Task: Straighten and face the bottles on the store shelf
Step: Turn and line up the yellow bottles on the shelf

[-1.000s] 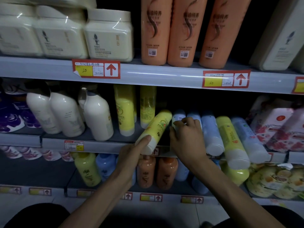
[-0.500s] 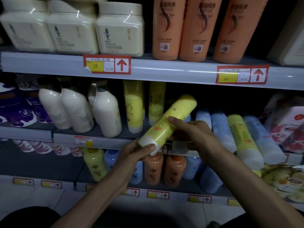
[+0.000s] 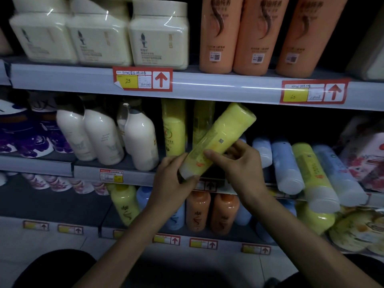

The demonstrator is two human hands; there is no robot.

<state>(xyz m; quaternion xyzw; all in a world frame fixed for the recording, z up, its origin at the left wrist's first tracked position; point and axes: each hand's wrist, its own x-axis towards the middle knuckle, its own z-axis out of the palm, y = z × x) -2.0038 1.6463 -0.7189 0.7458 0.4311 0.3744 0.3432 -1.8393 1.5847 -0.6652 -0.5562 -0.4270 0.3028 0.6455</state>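
One yellow bottle [image 3: 218, 140] is off the shelf, held tilted in front of the middle shelf [image 3: 91, 172], white cap end down toward seven o'clock and yellow base up toward one o'clock. The left hand [image 3: 172, 179] grips the cap end; the right hand [image 3: 239, 165] has thumb and fingers curled round the mid-body. The surface is glossy, with a pale printed panel and a small square code facing up, the text too small to read. Just behind, at eleven o'clock, two upright yellow bottles [image 3: 173, 125] stand. At nine o'clock stand three white bottles [image 3: 141, 140], another partly hidden behind. At three o'clock four lie on their sides, caps outward: three blue bottles [image 3: 284, 163] and one lying yellow bottle [image 3: 315, 173]. The top shelf carries three cream jars [image 3: 160, 36] and three tall orange bottles [image 3: 220, 34], each with a hair-strand graphic and code sticker. Two red arrow tags sit on its rail: the left tag [image 3: 142, 79] reads "25", the right tag [image 3: 313, 91] is illegible. At six o'clock stand two small orange bottles [image 3: 197, 213].
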